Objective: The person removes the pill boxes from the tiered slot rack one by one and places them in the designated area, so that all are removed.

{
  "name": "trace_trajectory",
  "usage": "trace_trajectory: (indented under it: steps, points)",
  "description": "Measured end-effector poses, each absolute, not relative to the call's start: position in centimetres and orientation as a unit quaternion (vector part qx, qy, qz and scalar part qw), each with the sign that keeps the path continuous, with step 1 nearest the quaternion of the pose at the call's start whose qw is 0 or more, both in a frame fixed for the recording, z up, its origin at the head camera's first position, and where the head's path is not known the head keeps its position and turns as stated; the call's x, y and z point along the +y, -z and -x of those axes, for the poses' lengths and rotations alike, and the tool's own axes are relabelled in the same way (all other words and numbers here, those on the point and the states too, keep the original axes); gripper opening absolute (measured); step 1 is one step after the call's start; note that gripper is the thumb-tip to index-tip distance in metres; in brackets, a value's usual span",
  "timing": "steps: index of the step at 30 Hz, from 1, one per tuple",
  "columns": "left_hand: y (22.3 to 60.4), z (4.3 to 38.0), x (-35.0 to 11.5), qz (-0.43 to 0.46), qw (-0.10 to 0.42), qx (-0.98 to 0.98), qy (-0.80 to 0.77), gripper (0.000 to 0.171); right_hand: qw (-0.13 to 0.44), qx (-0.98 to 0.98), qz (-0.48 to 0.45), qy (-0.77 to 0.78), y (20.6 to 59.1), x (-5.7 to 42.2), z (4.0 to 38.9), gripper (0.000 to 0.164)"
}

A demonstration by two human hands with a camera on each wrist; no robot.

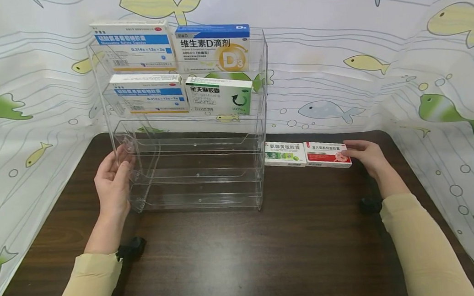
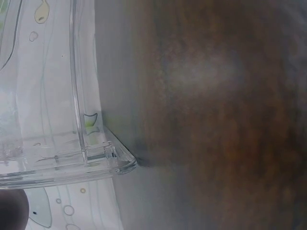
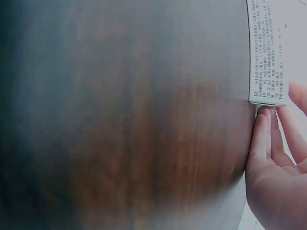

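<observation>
A clear acrylic display rack [image 1: 200, 209] with stepped shelves stands on the dark wooden table. My left hand [image 1: 113, 179] grips its left side panel, thumb toward the front; in the left wrist view, the rack's clear corner [image 2: 108, 160] shows. To the right of the rack, a white-and-green medicine box [image 1: 284, 154] and a white-and-red medicine box [image 1: 327, 154] lie end to end. My right hand [image 1: 367, 157] holds the right end of the red one between thumb and fingers. In the right wrist view, fingers [image 3: 261, 136] meet the end of that printed box [image 3: 268, 57].
The rack's top tier carries a blue-and-white capsule box [image 1: 132, 47] and a vitamin D box [image 1: 213, 48]. Below them stand another blue-and-white box [image 1: 151, 95] and a green-and-white capsule box [image 1: 218, 96]. A fish-patterned sheet [image 1: 319, 78] borders the wooden table [image 1: 301, 244].
</observation>
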State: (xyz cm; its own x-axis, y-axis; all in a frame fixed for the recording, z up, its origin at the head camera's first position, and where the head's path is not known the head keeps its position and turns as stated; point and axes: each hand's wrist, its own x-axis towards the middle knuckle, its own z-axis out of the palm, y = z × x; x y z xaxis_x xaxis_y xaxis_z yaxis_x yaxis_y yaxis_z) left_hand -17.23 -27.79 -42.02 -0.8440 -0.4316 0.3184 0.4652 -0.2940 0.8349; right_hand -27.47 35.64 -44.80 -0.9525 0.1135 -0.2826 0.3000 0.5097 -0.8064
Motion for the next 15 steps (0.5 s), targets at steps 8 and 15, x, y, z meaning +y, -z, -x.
trace_trajectory:
  steps: [8, 15]
  points:
    - [41.98, 17.18, -27.83, 0.009, 0.276, -0.531, 0.801, 0.037, 0.092, 0.865, -0.124, 0.477, 44.77, 35.52, 27.63, 0.071]
    - [42.07, 17.20, -27.95, 0.008, 0.274, -0.538, 0.797, 0.037, 0.089, 0.858, -0.141, 0.486, 44.77, 35.66, 27.65, 0.071]
